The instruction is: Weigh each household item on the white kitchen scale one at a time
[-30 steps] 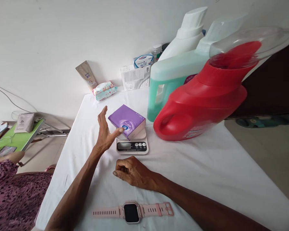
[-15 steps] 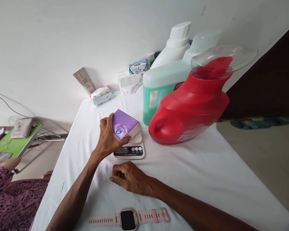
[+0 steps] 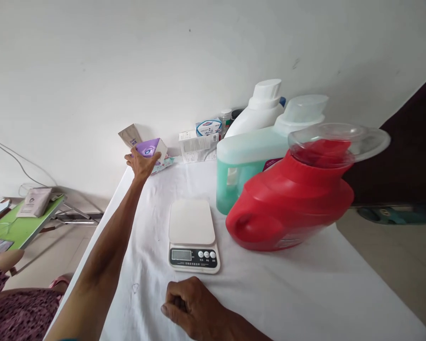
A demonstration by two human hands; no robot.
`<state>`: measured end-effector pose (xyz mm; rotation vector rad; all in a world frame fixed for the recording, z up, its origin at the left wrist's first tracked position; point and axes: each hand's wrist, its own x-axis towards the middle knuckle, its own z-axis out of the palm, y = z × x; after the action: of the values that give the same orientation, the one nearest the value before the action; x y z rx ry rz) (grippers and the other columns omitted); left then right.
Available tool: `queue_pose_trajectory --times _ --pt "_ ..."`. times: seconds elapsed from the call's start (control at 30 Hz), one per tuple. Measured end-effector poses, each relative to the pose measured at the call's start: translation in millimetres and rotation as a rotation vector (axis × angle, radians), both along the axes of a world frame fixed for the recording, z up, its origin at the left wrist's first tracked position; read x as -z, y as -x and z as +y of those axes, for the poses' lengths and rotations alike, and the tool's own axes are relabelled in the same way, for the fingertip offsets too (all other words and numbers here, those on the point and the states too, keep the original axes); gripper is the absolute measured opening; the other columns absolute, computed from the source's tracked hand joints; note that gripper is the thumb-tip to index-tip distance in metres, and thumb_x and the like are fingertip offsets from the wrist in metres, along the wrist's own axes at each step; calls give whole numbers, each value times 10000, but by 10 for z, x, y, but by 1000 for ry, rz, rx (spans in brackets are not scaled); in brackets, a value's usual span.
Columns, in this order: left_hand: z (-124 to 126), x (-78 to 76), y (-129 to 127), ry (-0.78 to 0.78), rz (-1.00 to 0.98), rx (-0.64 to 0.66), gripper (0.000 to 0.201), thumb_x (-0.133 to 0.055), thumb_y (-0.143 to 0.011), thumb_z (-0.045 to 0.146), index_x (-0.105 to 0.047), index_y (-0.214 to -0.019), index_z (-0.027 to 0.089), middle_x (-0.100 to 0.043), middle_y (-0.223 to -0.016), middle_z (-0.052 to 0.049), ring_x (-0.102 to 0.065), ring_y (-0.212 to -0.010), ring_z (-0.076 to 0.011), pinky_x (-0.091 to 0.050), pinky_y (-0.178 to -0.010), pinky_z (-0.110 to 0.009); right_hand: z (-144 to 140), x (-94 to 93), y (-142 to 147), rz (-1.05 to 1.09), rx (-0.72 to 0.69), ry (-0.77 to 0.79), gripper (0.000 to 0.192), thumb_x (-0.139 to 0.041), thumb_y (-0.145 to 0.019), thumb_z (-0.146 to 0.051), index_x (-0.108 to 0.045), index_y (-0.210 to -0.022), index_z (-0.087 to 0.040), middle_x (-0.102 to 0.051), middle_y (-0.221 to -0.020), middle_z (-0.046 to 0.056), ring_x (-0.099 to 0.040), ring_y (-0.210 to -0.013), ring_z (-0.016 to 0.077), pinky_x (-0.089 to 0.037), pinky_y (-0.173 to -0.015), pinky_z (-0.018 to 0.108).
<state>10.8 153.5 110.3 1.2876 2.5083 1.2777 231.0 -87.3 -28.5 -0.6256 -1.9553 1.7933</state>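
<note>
At the far left of the table, my left hand (image 3: 142, 163) grips a purple tissue pack (image 3: 149, 148) between thumb and fingers. The pack is tilted and partly covers a wet wipes pack (image 3: 164, 164) behind it. Just behind stands a beige tube (image 3: 129, 136) against the wall. My right hand (image 3: 191, 305) rests loosely curled on the white cloth, with nothing visible in it. In front of that hand lies a white digital kitchen scale (image 3: 192, 221) with a bare platform; its display shows no readable figures.
Right of the scale stand a red detergent jug (image 3: 287, 203), a green-filled jug (image 3: 230, 177) and a white bottle (image 3: 257, 111). Small boxes (image 3: 199, 146) line the wall. A person in patterned clothing (image 3: 24, 312) sits at left beside a green table (image 3: 30, 218).
My left hand has lifted the tissue pack off the scale and carried it back and left to the wipes. The view has tilted up, and the watch has left the frame.
</note>
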Motion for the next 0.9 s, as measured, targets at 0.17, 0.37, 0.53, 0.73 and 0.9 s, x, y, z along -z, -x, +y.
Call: queue_pose_trajectory --times 0.17,0.37,0.53,0.73,0.9 --pt "576 113 -62 10 30 -169 1009 -869 -653 538 -420 -1473 156 -357 -1588 -274 -397 -1488 -463 -443 -1157 -580 19 87 16 -61 -22 42 155 -702 -859 -285 -632 -761 -187 -538 -621 -57 -488 -573 95 -338 -541 208" --pt "792 173 -108 118 72 -201 1227 -845 -645 706 -284 -1604 185 -155 -1764 -279 -246 -1613 -473 -335 -1240 -657 27 87 -6 -96 -45 61 152 -708 -876 -309 -666 -799 -185 -580 -653 -37 -516 -595 104 -339 -540 209" --pt "603 61 -3 226 141 -42 1190 -898 -636 621 -325 -1585 188 -138 -1780 -295 -214 -1635 -499 -277 -1259 -682 27 24 -19 -75 -29 46 150 -699 -876 -295 -649 -782 -189 -576 -653 -41 -530 -603 103 -360 -556 207" --pt "528 50 106 175 260 -57 717 -766 -812 487 -522 -1399 156 -434 -1589 -276 -462 -1483 -440 -355 -1231 -594 18 9 -23 -58 -21 29 156 -697 -880 -290 -640 -776 -189 -566 -647 -47 -532 -602 101 -374 -562 202" --pt "557 58 52 179 264 -70 873 -853 -722 475 -473 -1453 186 -354 -1678 -279 -356 -1551 -486 -300 -1236 -667 14 69 -6 -69 -29 57 157 -709 -884 -306 -655 -794 -188 -582 -649 -42 -550 -608 110 -373 -557 207"
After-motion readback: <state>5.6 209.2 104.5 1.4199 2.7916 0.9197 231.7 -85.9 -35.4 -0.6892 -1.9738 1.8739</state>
